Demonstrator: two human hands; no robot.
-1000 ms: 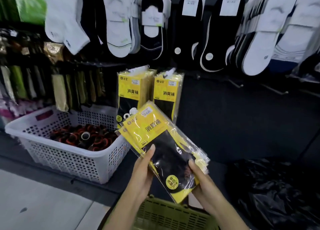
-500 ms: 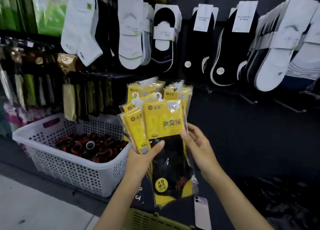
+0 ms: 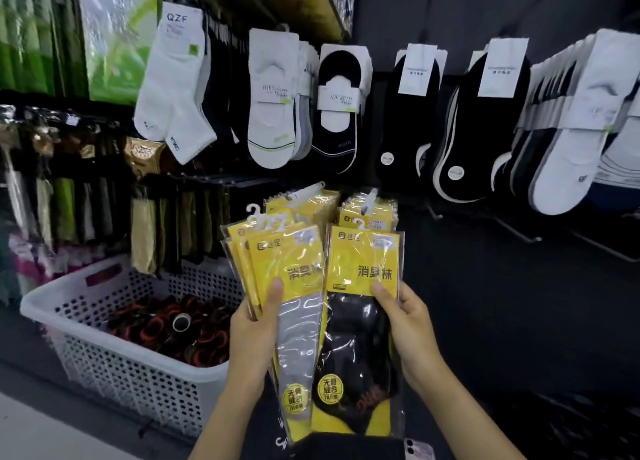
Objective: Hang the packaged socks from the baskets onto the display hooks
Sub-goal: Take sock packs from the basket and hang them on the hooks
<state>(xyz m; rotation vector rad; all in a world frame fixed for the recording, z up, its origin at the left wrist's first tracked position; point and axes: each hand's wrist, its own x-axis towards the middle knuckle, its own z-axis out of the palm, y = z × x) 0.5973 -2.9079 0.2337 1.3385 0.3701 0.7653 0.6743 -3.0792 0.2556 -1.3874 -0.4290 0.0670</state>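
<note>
My left hand (image 3: pixel 254 324) grips a fanned stack of yellow sock packs (image 3: pixel 273 255), thumb on the front one, which shows grey socks. My right hand (image 3: pixel 403 317) holds a single yellow pack with black socks (image 3: pixel 360 324), thumb pressed on its yellow card; this pack stands upright just right of the stack. Each pack has a small white plastic hook on top. Behind them, two bunches of the same yellow packs (image 3: pixel 367 210) hang on display hooks. Bare metal hooks (image 3: pixel 519 232) jut from the dark panel to the right.
A white perforated basket (image 3: pixel 138 376) with black and red rolled items sits at lower left. White and black socks (image 3: pixel 273 113) hang in rows above. A phone (image 3: pixel 417 451) lies at the bottom edge. Dark plastic covers the lower right.
The packs rose from a tilted bundle to upright. My right hand has drawn the black-sock pack off the stack to the right, so it is separate from those in my left hand.
</note>
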